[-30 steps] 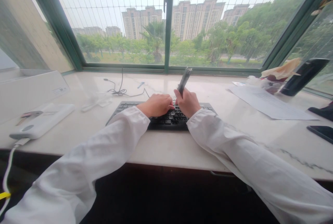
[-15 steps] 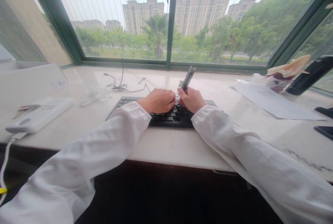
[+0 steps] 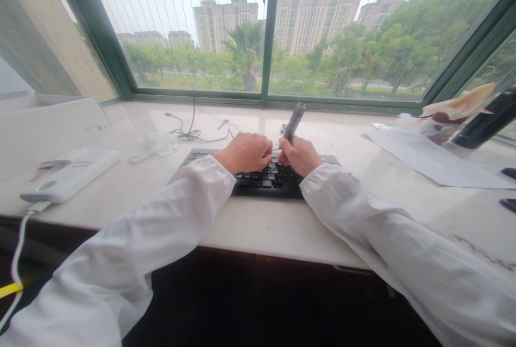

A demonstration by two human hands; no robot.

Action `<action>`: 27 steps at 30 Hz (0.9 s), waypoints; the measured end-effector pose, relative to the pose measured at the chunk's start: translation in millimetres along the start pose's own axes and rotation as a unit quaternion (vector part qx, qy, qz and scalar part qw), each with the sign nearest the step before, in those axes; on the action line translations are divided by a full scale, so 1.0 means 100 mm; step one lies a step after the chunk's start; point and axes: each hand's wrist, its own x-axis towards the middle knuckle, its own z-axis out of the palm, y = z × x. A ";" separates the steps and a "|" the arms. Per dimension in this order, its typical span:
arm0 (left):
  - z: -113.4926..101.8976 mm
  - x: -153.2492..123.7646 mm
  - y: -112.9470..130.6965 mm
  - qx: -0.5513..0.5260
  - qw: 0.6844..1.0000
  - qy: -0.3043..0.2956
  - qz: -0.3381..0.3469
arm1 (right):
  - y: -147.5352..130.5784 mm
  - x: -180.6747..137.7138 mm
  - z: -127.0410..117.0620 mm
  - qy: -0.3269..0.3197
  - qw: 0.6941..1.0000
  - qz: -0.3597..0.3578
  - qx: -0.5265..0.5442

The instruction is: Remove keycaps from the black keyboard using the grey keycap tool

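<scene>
A black keyboard (image 3: 266, 190) lies on the pale counter, and some of its key spots look bare of caps. Over its middle rests my left hand (image 3: 246, 152), fingers curled together at the keys; what they pinch, if anything, is hidden. Just to the right, my right hand (image 3: 301, 155) is closed around a dark grey, stick-like tool (image 3: 295, 121) that tilts up and away from me. The tool's lower end is hidden by the fingers, so its kind cannot be made out. Behind this tool sit a few small dark pieces (image 3: 284, 128), partly covered.
A thin cable (image 3: 189, 134) lies coiled behind the keyboard, near a small blue item (image 3: 223, 124). To the left are clear plastic wrap (image 3: 155, 148), a white power bank (image 3: 72, 177) with keys (image 3: 50, 167) on it, and a white box (image 3: 52, 126). Paper (image 3: 431, 156) lies right.
The whole view has shifted slightly, with everything a little further right. Both hands stay at the same part of the keyboard, and the tool is still in my right hand.
</scene>
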 end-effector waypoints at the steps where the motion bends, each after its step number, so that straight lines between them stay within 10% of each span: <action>1: 0.00 0.00 0.00 -0.003 1.000 0.000 0.003 | -0.01 0.00 0.00 0.000 1.000 -0.003 -0.007; 27: 0.08 0.03 -0.04 -0.049 0.998 0.024 0.011 | -0.11 -0.04 -0.12 0.033 0.998 0.036 -0.028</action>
